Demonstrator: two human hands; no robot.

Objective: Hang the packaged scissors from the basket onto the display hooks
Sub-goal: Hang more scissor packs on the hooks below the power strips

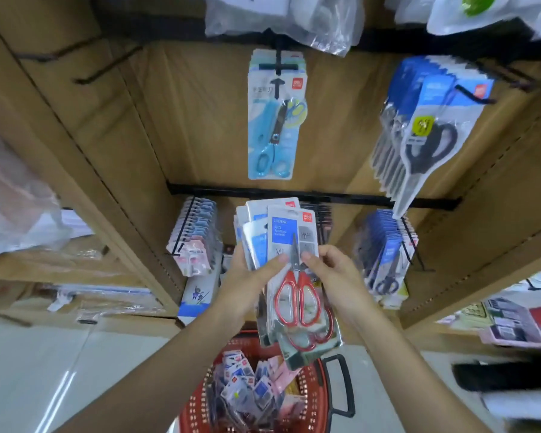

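A stack of packaged scissors with red handles is held up in front of the display. My left hand grips the stack from the left, thumb across the front pack. My right hand pinches the front pack at its right edge. Below them a red basket holds several more packs. Empty black hooks stick out at the upper left of the board. Blue packaged scissors hang on a hook at centre.
Black-handled scissor packs hang at upper right and more packs at lower right. Pink packs hang at lower left. Plastic bags hang overhead. Cardboard shelf walls stand on both sides; the floor at lower left is pale tile.
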